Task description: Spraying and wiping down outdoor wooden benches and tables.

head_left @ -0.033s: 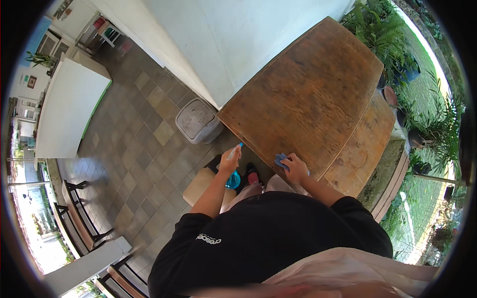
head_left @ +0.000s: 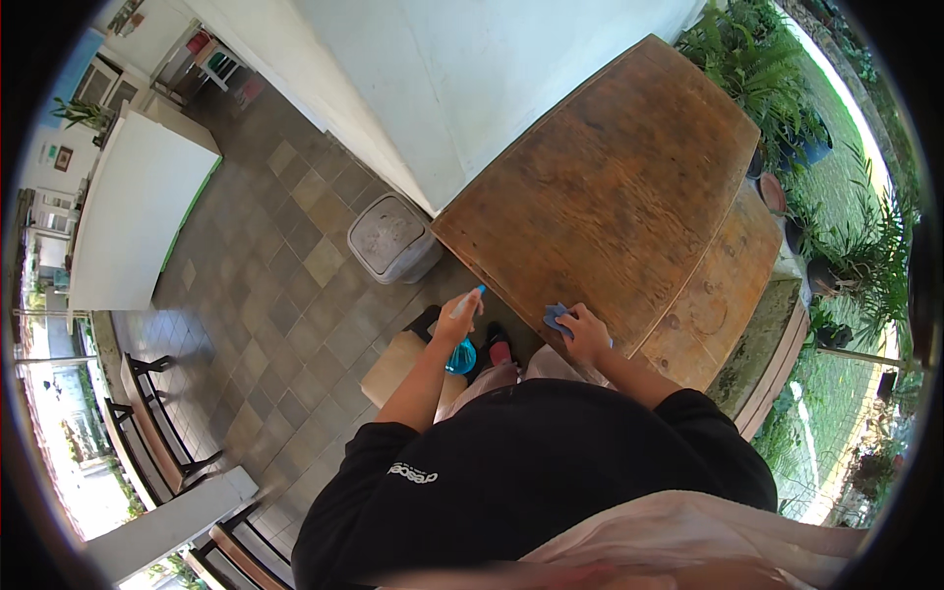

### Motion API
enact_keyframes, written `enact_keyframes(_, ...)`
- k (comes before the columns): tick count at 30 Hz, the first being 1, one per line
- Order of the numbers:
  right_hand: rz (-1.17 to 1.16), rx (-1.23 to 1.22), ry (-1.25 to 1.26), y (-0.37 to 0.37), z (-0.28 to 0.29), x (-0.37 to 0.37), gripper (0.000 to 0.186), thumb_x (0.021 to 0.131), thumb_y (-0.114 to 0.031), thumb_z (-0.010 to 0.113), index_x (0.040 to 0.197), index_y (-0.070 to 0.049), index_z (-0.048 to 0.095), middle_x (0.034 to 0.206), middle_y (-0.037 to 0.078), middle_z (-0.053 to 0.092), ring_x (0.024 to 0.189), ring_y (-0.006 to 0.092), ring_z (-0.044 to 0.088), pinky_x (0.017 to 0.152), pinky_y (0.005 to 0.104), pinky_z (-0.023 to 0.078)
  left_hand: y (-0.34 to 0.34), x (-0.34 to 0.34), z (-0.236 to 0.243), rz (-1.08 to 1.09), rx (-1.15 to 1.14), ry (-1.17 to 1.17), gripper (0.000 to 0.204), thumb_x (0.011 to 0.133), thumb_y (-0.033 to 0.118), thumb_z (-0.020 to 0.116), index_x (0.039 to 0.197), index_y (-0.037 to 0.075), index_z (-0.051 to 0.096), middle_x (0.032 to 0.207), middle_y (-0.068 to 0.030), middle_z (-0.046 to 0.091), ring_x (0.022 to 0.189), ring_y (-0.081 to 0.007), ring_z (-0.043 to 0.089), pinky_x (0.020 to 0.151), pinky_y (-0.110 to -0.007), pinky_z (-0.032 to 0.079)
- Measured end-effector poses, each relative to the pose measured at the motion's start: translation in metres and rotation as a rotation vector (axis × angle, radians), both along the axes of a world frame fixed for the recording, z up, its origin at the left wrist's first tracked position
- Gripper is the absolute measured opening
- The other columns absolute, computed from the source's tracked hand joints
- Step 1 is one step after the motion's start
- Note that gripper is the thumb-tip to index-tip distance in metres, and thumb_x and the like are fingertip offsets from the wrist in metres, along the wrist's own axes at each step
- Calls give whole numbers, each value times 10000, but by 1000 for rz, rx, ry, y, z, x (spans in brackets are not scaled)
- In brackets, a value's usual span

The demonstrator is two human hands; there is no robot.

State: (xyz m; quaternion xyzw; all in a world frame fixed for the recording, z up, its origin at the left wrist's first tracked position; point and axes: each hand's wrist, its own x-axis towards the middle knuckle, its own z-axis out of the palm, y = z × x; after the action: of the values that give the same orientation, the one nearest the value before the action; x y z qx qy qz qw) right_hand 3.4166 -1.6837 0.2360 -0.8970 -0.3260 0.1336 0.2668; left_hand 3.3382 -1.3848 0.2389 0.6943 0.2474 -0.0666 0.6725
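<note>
My left hand (head_left: 454, 321) is wrapped round the neck of a spray bottle (head_left: 460, 356) with teal-blue liquid and a pale trigger top, held just beside the near left edge of a worn wooden table (head_left: 600, 157). My right hand (head_left: 586, 329) grips a folded blue cloth (head_left: 557, 316) at the table's near edge. Whether the cloth touches the wood, I cannot tell. A smaller, lighter wooden panel (head_left: 733, 285) lies along the table's right side.
A grey lidded bin (head_left: 391, 236) stands by the white wall (head_left: 433, 79). A beige object (head_left: 393, 369) is left of my legs. Potted plants (head_left: 747, 79) line the right side. A white counter (head_left: 133, 216) and benches (head_left: 152, 423) are at the left on the tiled floor.
</note>
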Motion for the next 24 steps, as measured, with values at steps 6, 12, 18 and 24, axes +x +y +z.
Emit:
enact_keyframes(6,-29,-36,-9,6,10,-3,286,744,-102,671,1025,-153,671,1064,116,559,980,316,608,801,412,520,2,-4,5,15,-62,37,557,933,594,480,773,77,608,695,2,574,517,-90,512,484,-253,420)
enact_keyframes(12,248,-62,-7,-6,11,31,294,754,-104,665,1043,-156,665,1094,100,583,1003,311,604,820,417,517,1,-13,2,135,73,-70,551,932,578,500,718,77,585,643,11,548,500,-81,492,472,-245,390)
enact_keyframes(18,-370,90,-133,-4,-18,133,264,800,-188,671,1063,-171,657,1091,120,597,1012,348,589,864,426,486,8,-29,-7,311,18,34,524,947,560,487,762,82,593,681,11,562,496,-76,477,477,-243,385)
enact_keyframes(24,-664,15,-112,10,-21,145,420,788,-267,701,1193,-226,597,1250,107,544,1104,350,557,893,466,474,12,-6,4,426,15,-90,525,946,565,489,773,84,610,698,8,558,504,-67,469,476,-236,377)
